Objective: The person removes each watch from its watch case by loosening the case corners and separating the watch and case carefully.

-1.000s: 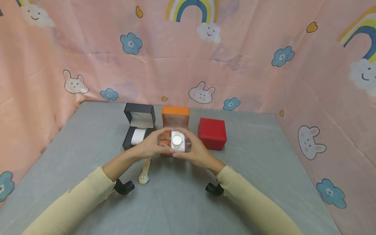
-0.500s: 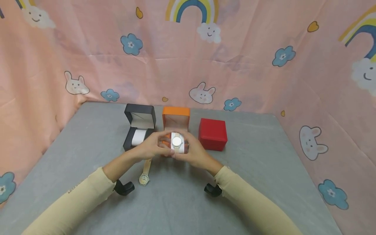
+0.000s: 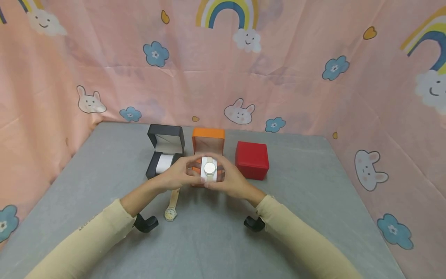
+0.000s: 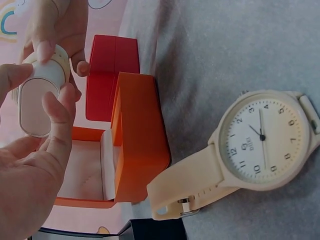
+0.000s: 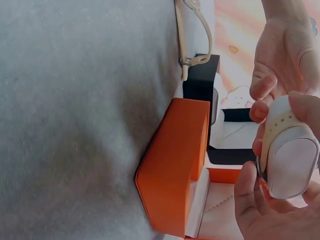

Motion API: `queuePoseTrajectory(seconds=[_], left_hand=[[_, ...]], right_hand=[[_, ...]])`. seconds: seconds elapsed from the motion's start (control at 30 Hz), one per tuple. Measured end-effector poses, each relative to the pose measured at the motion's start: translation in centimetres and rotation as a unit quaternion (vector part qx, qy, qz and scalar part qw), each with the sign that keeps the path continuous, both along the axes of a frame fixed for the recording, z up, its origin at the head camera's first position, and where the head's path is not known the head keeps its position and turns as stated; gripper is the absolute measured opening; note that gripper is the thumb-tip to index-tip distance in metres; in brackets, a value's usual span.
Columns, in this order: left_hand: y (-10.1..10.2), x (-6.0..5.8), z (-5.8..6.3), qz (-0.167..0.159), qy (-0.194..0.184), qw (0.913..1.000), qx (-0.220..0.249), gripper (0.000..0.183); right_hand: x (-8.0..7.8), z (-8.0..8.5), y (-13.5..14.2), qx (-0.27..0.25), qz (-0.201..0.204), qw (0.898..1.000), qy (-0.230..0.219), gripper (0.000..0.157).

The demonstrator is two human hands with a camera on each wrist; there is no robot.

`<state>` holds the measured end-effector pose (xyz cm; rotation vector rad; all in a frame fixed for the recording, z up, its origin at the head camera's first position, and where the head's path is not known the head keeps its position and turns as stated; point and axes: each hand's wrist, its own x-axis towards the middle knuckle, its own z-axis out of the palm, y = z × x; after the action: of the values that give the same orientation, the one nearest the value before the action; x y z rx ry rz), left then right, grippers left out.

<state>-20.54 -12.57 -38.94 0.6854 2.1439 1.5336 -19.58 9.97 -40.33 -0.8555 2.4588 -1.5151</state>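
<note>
A white watch cushion [image 3: 203, 164] with a cream-strapped watch [image 3: 210, 168] wrapped around it is held up between both hands, dial toward the head camera. My left hand [image 3: 179, 173] grips its left side; in the left wrist view those fingers surround the cushion's flat oval end [image 4: 35, 107]. From the right, my right hand [image 3: 233, 179] grips the cushion, its thumb [image 4: 46, 47] on the strap side in the left wrist view. Directly beyond the hands, an orange watch box [image 3: 208, 139] stands with its lid up. A second cream watch [image 3: 170, 213] lies on the table, partly beneath my left hand.
Left of the orange box, a black watch box [image 3: 165, 136] has its lid raised and a white cushion [image 3: 164, 163] inside. A closed red box [image 3: 252, 159] stands to the right. Behind the grey tabletop [image 3: 296, 162] hangs a pink patterned cloth [image 3: 195, 85].
The cushion with its watch has shifted slightly left between the hands. Both hands keep their hold, and the boxes and the watch on the table stay put.
</note>
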Motion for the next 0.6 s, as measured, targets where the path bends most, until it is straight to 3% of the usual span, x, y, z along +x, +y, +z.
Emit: queuePoseTrajectory(seconds=[0.33,0.6], left_hand=[[-0.55,-0.09,0.48,-0.022,0.008,0.9996,-0.012,0.080],[0.03,-0.20,0.46,-0.019,0.016,0.9997,-0.003,0.077]], right_hand=[[-0.40,0.50,0.20,-0.014,0.030,0.999,-0.042,0.085],[-0.48,0.29,0.71,-0.020,0.021,0.999,-0.034,0.080]])
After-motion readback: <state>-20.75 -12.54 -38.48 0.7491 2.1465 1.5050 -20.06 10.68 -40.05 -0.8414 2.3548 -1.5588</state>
